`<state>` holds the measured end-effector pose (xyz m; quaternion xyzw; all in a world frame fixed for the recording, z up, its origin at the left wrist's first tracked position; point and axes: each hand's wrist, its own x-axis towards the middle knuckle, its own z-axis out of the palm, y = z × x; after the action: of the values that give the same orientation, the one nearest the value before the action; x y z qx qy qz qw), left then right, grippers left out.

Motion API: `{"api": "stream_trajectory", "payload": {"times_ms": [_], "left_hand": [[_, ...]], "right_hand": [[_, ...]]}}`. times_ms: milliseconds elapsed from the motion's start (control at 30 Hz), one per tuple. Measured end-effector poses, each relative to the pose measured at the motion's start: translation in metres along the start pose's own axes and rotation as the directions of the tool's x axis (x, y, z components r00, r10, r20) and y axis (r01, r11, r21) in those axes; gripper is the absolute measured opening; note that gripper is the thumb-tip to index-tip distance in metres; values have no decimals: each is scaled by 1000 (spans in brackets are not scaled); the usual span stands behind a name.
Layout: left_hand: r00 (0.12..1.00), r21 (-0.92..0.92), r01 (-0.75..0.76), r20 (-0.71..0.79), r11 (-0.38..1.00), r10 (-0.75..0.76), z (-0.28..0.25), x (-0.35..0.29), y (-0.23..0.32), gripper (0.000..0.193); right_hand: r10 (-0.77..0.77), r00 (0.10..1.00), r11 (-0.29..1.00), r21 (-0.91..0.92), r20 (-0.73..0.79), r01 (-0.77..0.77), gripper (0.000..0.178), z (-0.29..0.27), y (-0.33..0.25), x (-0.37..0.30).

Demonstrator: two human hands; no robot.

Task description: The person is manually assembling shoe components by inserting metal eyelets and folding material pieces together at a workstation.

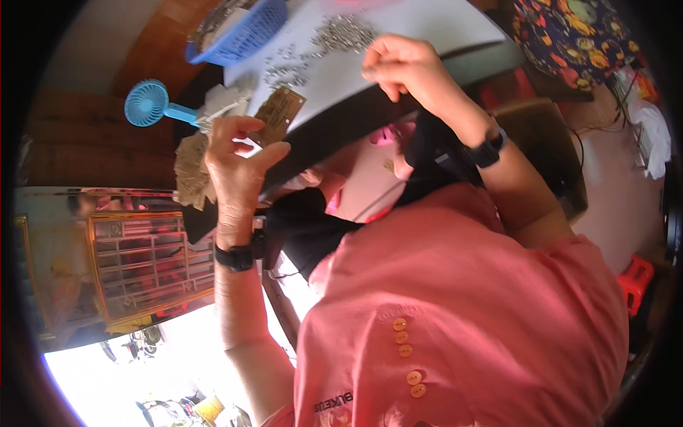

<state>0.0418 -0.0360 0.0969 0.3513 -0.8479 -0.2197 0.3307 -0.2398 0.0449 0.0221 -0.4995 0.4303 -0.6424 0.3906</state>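
My left hand (pixel 238 160) grips a small brown card (pixel 279 114) at its lower edge, above the table's near left edge. The card has small holes or bright spots along its border and print on its face. Over the table's front edge, my right hand (pixel 405 67) has its fingertips drawn together in a pinch. Whatever lies between them, if anything, is too small to make out. Beyond that hand a pile of small shiny silver metal pieces (pixel 343 33) is spread on the white table (pixel 420 18), with a smaller scatter (pixel 286 70) nearer the card.
A blue plastic basket (pixel 245 32) stands at the table's far left. Beside my left hand are a light-blue handheld fan (pixel 148 103) and stacks of brown cards (pixel 191 167). An open cardboard box (pixel 541 142) sits to my right, with a red stool (pixel 635 285) farther right.
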Motion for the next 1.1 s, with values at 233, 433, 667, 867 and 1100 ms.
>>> {"api": "stream_trajectory", "payload": {"times_ms": [233,433,667,867,1100], "left_hand": [[975,-66,116,-180,991,-127,-24,48,-23,34],[938,104,33,-347,994,5,-46,151,-37,39],[976,219,88,-213,972,-40,-61,243,-76,53],[992,152,126,10,980,-130,-86,168,-27,39],[984,341,-41,176,939,-21,-87,92,-96,35]], "right_hand": [[70,995,997,-40,-66,-73,8,4,-8,-14],[69,996,995,-70,-63,-73,8,3,-14,-16],[64,998,993,-100,-25,-66,9,9,-13,-10],[17,1000,994,-104,-26,-20,10,1,-12,-11],[24,1000,985,-173,-16,-26,11,4,-11,-9]]}}
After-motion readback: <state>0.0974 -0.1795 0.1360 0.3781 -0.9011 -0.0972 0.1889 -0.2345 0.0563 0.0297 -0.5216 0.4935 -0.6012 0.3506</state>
